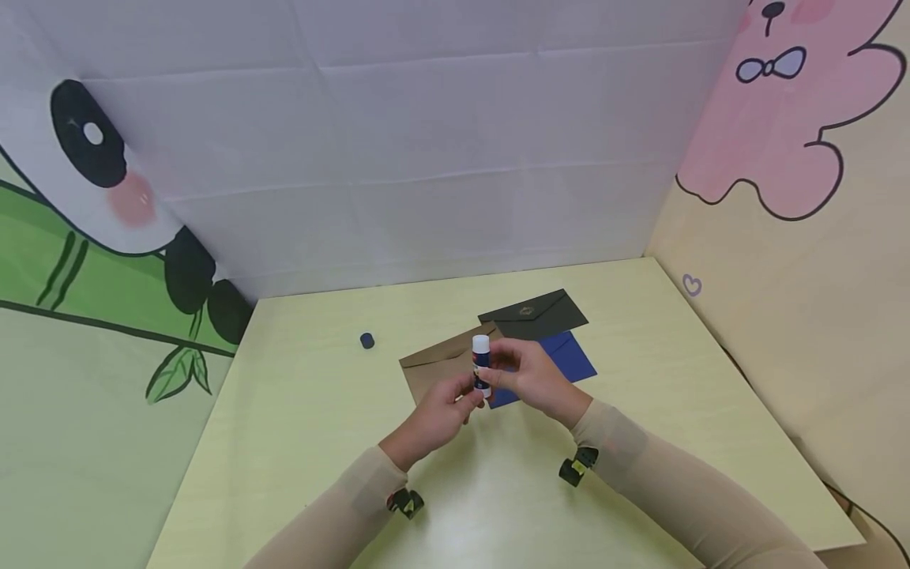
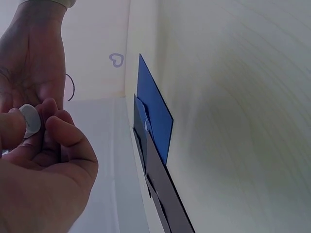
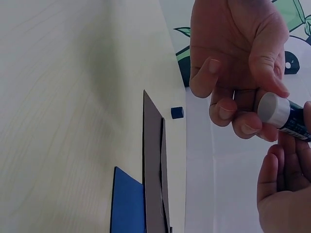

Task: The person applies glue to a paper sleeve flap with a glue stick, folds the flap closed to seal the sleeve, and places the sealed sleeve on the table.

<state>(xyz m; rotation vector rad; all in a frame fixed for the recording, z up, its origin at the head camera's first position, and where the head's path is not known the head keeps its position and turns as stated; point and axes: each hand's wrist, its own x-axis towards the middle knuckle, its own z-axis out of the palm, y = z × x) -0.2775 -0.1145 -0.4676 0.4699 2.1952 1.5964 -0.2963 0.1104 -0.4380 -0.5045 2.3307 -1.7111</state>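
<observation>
A glue stick [image 1: 482, 359] with a dark blue label stands upright between the two hands, uncapped, its white top showing in the head view. My right hand [image 1: 529, 375] grips the tube from the right. Thumb and fingers of my left hand [image 1: 442, 412] pinch the white bottom end [image 3: 273, 109], seen closely in the right wrist view. Behind and below the hands lie a brown envelope [image 1: 435, 366], a blue envelope [image 1: 572, 357] and a black envelope [image 1: 538, 314], partly overlapping. The hands hide parts of the brown and blue ones.
A small dark blue cap [image 1: 366, 341] sits on the pale table [image 1: 284, 442], left of the envelopes. White cloth [image 1: 426, 158] backs the table, and painted walls stand on both sides. A cable [image 1: 863, 506] runs beside the table's right edge.
</observation>
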